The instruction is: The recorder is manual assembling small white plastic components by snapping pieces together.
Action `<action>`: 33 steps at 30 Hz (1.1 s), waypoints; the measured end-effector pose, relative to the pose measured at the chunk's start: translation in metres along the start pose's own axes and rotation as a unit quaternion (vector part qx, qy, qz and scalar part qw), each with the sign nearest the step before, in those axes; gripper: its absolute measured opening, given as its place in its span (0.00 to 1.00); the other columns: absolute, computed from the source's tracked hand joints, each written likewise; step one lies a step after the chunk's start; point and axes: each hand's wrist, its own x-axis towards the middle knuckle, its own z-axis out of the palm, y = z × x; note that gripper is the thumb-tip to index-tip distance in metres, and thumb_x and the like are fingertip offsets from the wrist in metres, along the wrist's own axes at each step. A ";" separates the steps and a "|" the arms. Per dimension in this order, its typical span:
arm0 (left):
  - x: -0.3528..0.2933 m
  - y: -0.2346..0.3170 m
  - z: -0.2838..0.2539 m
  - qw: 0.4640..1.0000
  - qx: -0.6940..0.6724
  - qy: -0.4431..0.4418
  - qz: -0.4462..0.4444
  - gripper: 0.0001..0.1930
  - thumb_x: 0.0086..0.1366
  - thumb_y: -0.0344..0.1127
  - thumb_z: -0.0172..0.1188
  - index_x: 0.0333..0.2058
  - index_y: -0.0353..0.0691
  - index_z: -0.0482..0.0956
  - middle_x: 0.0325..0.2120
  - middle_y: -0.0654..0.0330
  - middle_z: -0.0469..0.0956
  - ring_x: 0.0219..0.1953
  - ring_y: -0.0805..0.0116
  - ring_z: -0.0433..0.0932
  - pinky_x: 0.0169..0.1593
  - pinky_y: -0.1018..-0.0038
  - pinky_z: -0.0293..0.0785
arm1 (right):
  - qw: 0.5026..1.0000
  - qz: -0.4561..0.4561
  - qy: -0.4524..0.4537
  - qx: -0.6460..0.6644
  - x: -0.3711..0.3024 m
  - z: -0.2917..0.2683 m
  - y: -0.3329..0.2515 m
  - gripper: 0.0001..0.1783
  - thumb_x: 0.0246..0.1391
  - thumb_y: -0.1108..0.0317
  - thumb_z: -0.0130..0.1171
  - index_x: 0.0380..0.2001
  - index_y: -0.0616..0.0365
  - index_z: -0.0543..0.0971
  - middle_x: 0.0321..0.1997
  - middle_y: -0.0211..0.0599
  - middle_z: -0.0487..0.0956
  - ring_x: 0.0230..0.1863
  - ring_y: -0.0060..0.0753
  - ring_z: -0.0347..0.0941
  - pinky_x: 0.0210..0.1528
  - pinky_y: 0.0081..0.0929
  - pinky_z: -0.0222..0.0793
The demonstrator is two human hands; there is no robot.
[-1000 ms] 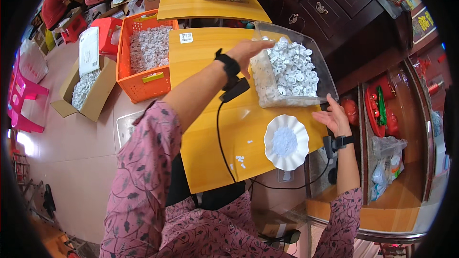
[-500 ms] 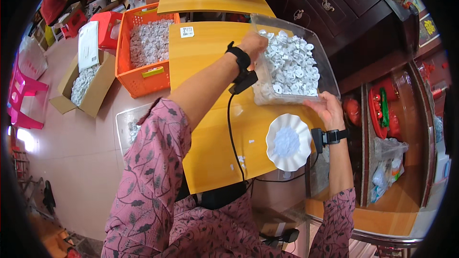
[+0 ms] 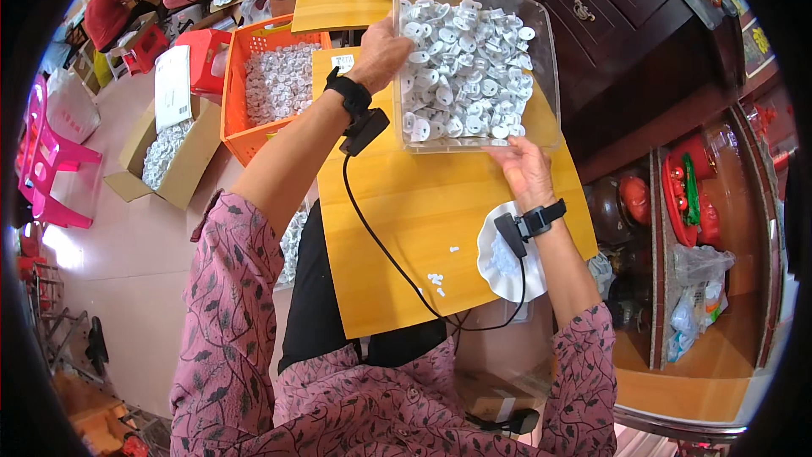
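A clear plastic bin [image 3: 541, 118] full of loose white round plastic parts [image 3: 465, 68] is over the far side of the yellow table [image 3: 397, 203]. My left hand [image 3: 385, 55] is closed round the bin's left wall. At its near edge, toward the right, my right hand [image 3: 524, 171] grips the bin, with the fingers partly hidden under it. Just below my right wrist stands a white scalloped dish [image 3: 509, 289] holding small white pieces, partly covered by the wrist strap's black device. A few small white pegs [image 3: 436, 278] lie on the table left of the dish.
An orange crate [image 3: 241, 140] of white parts stands left of the table, beside a cardboard box [image 3: 201, 167] and a pink stool [image 3: 61, 203]. Dark drawers [image 3: 584, 42] border the far right. A cable [image 3: 372, 226] loops across the table. Two people sit at the far left.
The bin has moved left and nearer, now looking lifted, with both hands on it. My left hand has shifted left along with it, and my right wrist now covers part of the dish.
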 end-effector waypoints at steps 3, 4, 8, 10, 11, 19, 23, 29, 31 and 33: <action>-0.004 -0.003 -0.004 0.998 0.003 0.022 0.052 0.24 0.58 0.19 0.52 0.54 0.33 0.76 0.42 0.59 0.81 0.39 0.71 0.78 0.45 0.74 0.76 | 1.000 -0.022 0.011 0.005 0.003 0.010 0.011 0.04 0.52 0.79 0.57 0.24 0.64 0.74 0.31 0.39 0.73 0.34 0.45 0.77 0.48 0.61 0.77; -0.006 -0.004 -0.007 0.998 0.005 0.023 0.050 0.24 0.58 0.19 0.52 0.54 0.33 0.76 0.42 0.59 0.81 0.39 0.71 0.78 0.45 0.74 0.76 | 1.000 -0.019 0.011 0.006 0.004 0.010 0.014 0.04 0.52 0.79 0.57 0.24 0.64 0.74 0.31 0.39 0.73 0.34 0.45 0.77 0.48 0.61 0.77; -0.010 -0.005 -0.007 0.991 0.007 0.054 0.120 0.29 0.57 0.22 0.52 0.60 0.41 0.72 0.43 0.55 0.82 0.43 0.66 0.80 0.51 0.73 0.75 | 1.000 -0.010 -0.006 0.009 0.008 0.014 0.016 0.02 0.53 0.79 0.57 0.30 0.66 0.74 0.33 0.41 0.75 0.37 0.46 0.78 0.51 0.59 0.76; -0.020 -0.001 0.000 0.987 0.019 0.067 0.144 0.32 0.56 0.25 0.52 0.63 0.47 0.70 0.43 0.52 0.83 0.43 0.61 0.81 0.53 0.71 0.73 | 1.000 0.003 0.009 0.016 0.006 0.009 0.018 0.04 0.54 0.79 0.58 0.32 0.67 0.74 0.35 0.43 0.76 0.39 0.46 0.78 0.52 0.58 0.76; -0.023 0.002 0.002 0.983 0.063 0.075 0.152 0.32 0.57 0.24 0.52 0.63 0.43 0.69 0.46 0.55 0.82 0.45 0.66 0.80 0.54 0.74 0.73 | 1.000 0.013 -0.001 0.021 0.005 0.006 0.017 0.06 0.54 0.77 0.59 0.35 0.67 0.74 0.37 0.45 0.76 0.41 0.48 0.78 0.52 0.57 0.76; -0.050 0.011 0.002 0.954 0.136 0.118 0.239 0.37 0.54 0.24 0.50 0.67 0.41 0.61 0.50 0.40 0.78 0.52 0.46 0.78 0.58 0.68 0.71 | 0.964 0.211 0.059 -0.154 -0.009 0.003 -0.011 0.16 0.59 0.72 0.61 0.46 0.66 0.70 0.42 0.51 0.76 0.44 0.54 0.78 0.46 0.45 0.81; -0.056 0.012 0.008 0.945 0.134 0.112 0.277 0.38 0.53 0.22 0.49 0.67 0.36 0.58 0.60 0.40 0.70 0.61 0.47 0.71 0.65 0.69 0.64 | 0.976 0.163 0.032 -0.139 -0.017 -0.023 -0.025 0.15 0.60 0.74 0.60 0.46 0.70 0.70 0.44 0.51 0.76 0.44 0.50 0.79 0.46 0.39 0.82; -0.057 0.007 0.007 0.942 0.138 0.116 0.283 0.38 0.53 0.22 0.49 0.67 0.36 0.59 0.60 0.39 0.69 0.61 0.45 0.70 0.65 0.67 0.64 | 0.979 0.113 -0.008 -0.171 -0.025 -0.019 -0.031 0.12 0.60 0.78 0.56 0.46 0.74 0.71 0.47 0.49 0.76 0.48 0.47 0.78 0.52 0.39 0.81; -0.056 0.004 0.008 0.934 0.155 0.129 0.296 0.37 0.55 0.24 0.51 0.67 0.37 0.59 0.60 0.41 0.70 0.62 0.51 0.70 0.65 0.69 0.65 | 0.976 0.089 0.017 -0.196 -0.023 -0.014 -0.030 0.14 0.59 0.81 0.54 0.47 0.77 0.70 0.47 0.49 0.74 0.48 0.45 0.77 0.52 0.43 0.81; -0.056 0.001 0.008 0.925 0.173 0.141 0.308 0.37 0.57 0.26 0.52 0.68 0.38 0.59 0.61 0.43 0.70 0.63 0.56 0.71 0.64 0.71 0.65 | 0.978 0.087 0.022 -0.187 -0.024 -0.011 -0.027 0.13 0.59 0.82 0.53 0.47 0.77 0.70 0.47 0.49 0.74 0.48 0.44 0.77 0.52 0.44 0.81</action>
